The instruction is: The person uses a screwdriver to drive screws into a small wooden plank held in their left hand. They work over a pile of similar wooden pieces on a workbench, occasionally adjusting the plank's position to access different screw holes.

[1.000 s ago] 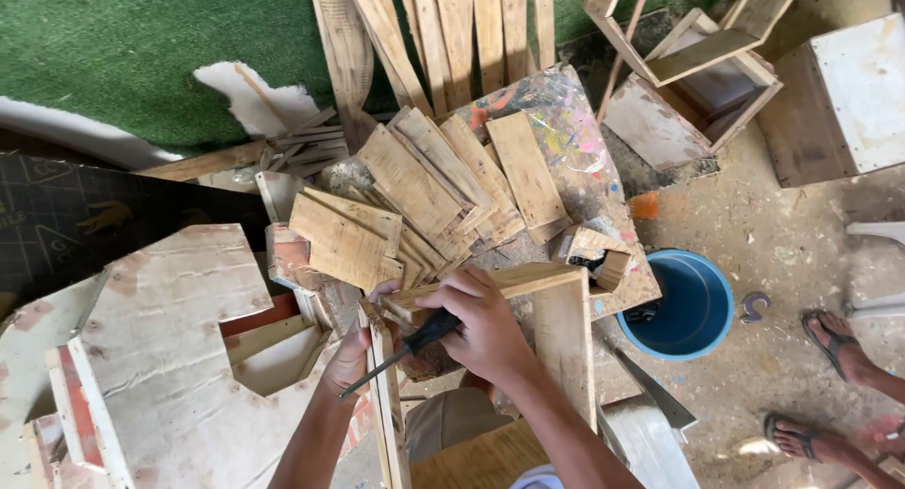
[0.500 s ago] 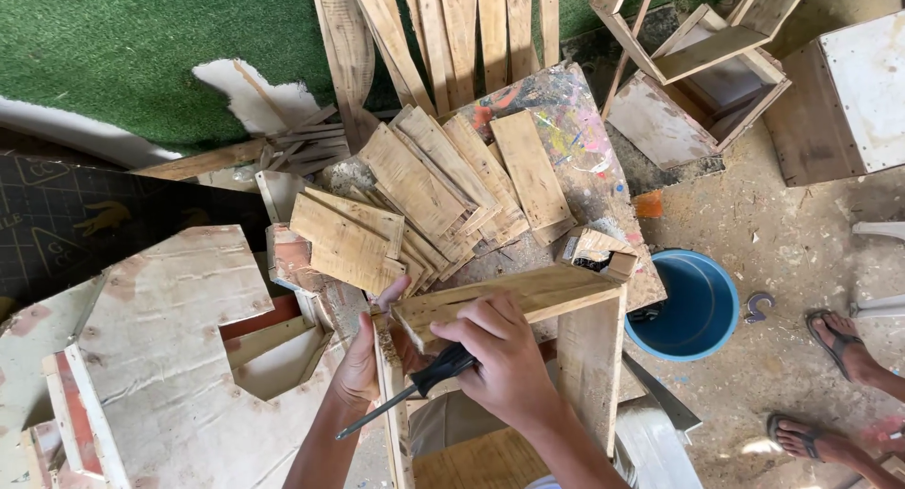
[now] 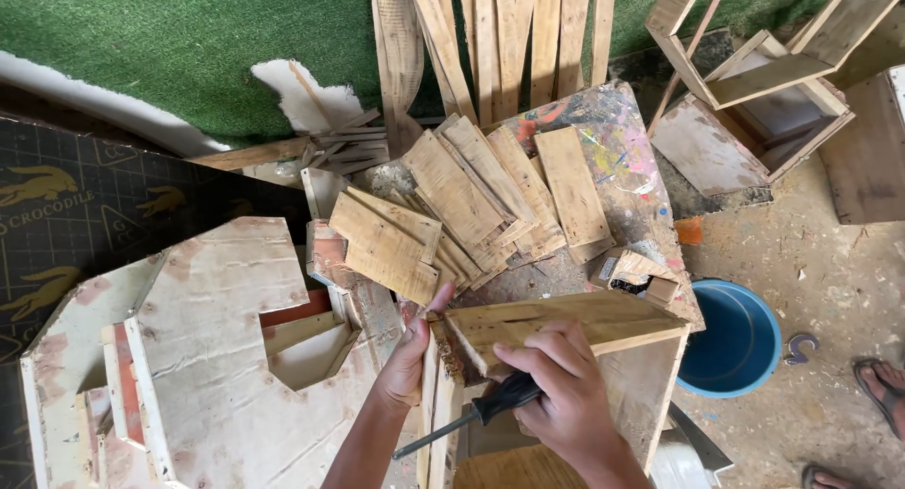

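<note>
Wooden crate frame is standing on the cluttered workbench directly in front of the person, its top slat running left to right with a slight upward tilt toward the right. Both hands are meeting it at its left end, so the slat's long axis is stretching away to the right of them. The left hand is pressing against the frame's left corner, thumb raised and fingers loosely curled against the wood rather than wrapped around anything. The right hand is lying just below the slat, knuckles up, and is gripping the black handle of a screwdriver whose metal shaft is pointing down and left, away from the frame. That hand's fingertips are also touching the slat's lower edge. A heap of short pallet boards is lying just beyond the frame, farther from the person. A blue bucket is sitting on the floor to the right, beside the bench, and another person's sandalled foot is showing at the right edge.
</note>
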